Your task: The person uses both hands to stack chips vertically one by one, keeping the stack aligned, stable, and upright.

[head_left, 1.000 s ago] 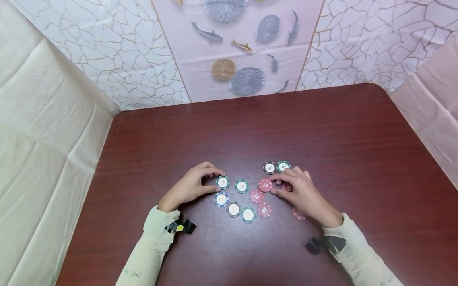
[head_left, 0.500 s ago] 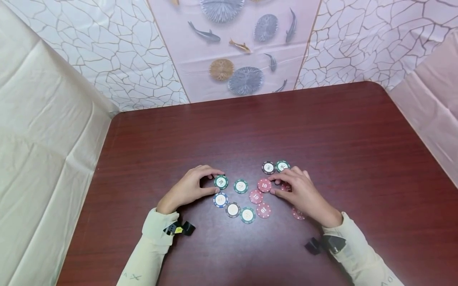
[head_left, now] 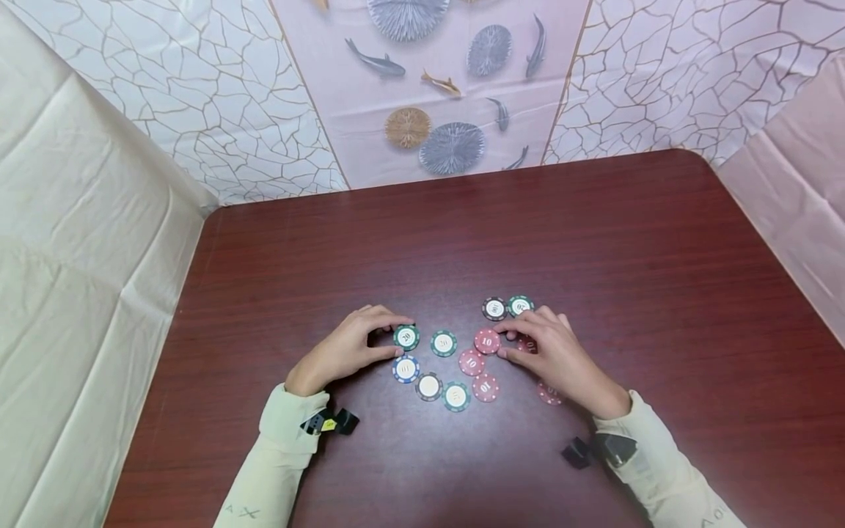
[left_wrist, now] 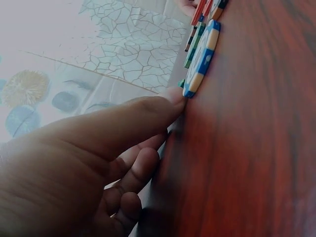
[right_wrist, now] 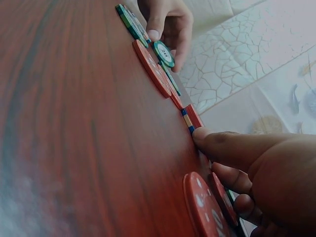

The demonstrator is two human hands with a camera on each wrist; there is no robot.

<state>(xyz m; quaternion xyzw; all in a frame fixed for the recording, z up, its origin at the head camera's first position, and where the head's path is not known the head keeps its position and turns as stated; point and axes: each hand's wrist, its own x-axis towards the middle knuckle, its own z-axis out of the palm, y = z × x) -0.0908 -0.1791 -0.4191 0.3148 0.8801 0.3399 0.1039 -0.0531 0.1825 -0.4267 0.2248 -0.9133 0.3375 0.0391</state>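
My left hand (head_left: 346,345) pinches a green poker chip (head_left: 405,337) marked 20 between thumb and fingers, at the left end of a loose group of chips. In the right wrist view this green chip (right_wrist: 163,54) appears tilted. A blue chip (head_left: 405,369) lies just below my left thumb, its blue-and-cream edge large in the left wrist view. My right hand (head_left: 561,359) pinches a red poker chip (head_left: 487,341) marked 10. Under it, the right wrist view shows a blue-and-cream chip edge (right_wrist: 187,120). The right hand partly covers more red chips.
Between the hands lie another green chip (head_left: 444,343), a dark-edged chip (head_left: 429,386), a green chip (head_left: 456,397) and red chips (head_left: 472,361). A black chip (head_left: 494,309) and green chip (head_left: 521,306) lie behind. The brown table (head_left: 422,242) ends at patterned cloth.
My left hand has moved very slightly left with the green chip, whose printed 20 now looks darker. The right hand stays at the red chip. The head view has shifted a little.
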